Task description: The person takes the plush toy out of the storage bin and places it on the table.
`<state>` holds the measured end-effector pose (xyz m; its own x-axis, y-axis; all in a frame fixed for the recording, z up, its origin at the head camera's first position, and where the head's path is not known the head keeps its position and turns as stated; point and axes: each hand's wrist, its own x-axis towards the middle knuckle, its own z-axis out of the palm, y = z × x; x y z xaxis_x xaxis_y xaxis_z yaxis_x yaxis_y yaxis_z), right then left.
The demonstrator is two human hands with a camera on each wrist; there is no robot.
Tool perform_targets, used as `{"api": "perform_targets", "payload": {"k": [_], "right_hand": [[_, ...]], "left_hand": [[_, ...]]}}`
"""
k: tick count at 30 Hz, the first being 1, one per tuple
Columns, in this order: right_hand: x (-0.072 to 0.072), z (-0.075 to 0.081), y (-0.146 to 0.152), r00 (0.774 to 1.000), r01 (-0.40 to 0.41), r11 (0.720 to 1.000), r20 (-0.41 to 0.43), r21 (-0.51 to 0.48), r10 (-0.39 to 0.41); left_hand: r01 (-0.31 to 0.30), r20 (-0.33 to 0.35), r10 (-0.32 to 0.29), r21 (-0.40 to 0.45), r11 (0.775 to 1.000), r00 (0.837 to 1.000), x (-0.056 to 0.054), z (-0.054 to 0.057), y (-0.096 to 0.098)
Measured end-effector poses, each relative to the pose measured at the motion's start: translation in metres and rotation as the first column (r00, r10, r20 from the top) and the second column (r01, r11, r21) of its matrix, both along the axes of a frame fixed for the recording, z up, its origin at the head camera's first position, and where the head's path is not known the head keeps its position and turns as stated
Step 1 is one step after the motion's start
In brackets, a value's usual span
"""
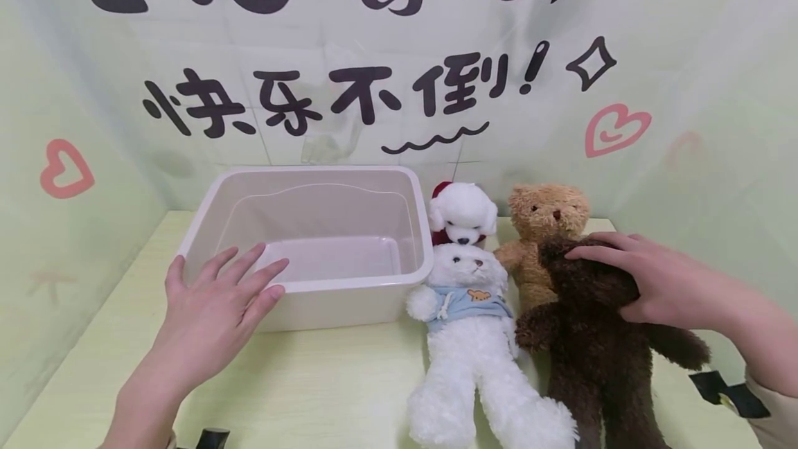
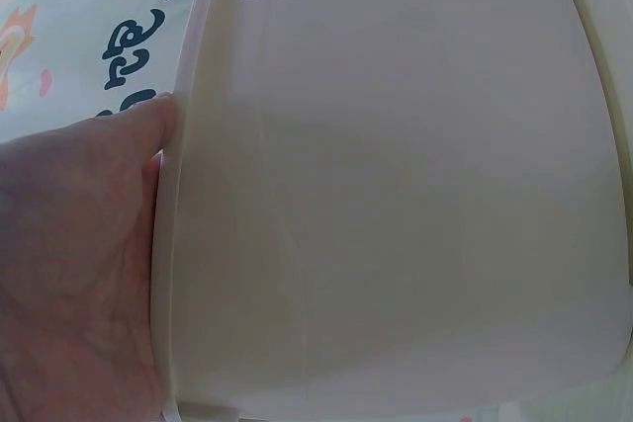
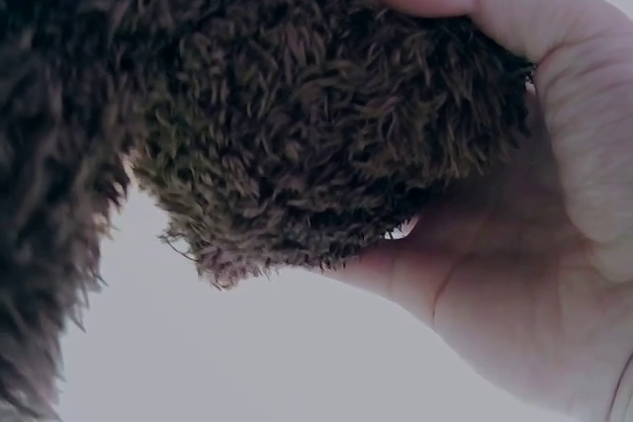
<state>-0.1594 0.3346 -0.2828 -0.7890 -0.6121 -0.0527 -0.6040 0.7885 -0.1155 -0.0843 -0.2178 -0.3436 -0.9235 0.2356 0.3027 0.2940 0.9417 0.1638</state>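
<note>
My left hand (image 1: 212, 310) rests at the near left corner of a beige plastic bin (image 1: 349, 308), its fingers spread over the rim. In the left wrist view that hand touches the bin's edge, and the bin wall (image 2: 396, 185) fills most of the picture. At the right, my right hand (image 1: 670, 283) grips the head of a dark brown teddy bear (image 1: 598, 359). The right wrist view shows thumb and fingers on either side of the shaggy dark fur (image 3: 297, 126). The bear's legs run down past the lower edge of the head view.
A white teddy bear (image 1: 461, 366) in a blue top lies between the bin and the dark bear. Behind are a white plush dog (image 1: 464, 206) with red on it and a light brown teddy bear (image 1: 548, 210). A printed sheet (image 1: 349, 144) hangs behind the table (image 1: 312, 386).
</note>
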Motion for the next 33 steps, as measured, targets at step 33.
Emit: {"api": "perform_targets", "payload": {"k": [33], "right_hand": [[-0.01, -0.036, 0.021, 0.959, 0.042, 0.989, 0.282, -0.145, 0.0]], "left_hand": [[0.003, -0.006, -0.003, 0.008, 1.0, 1.0, 0.002, 0.001, 0.001]]}}
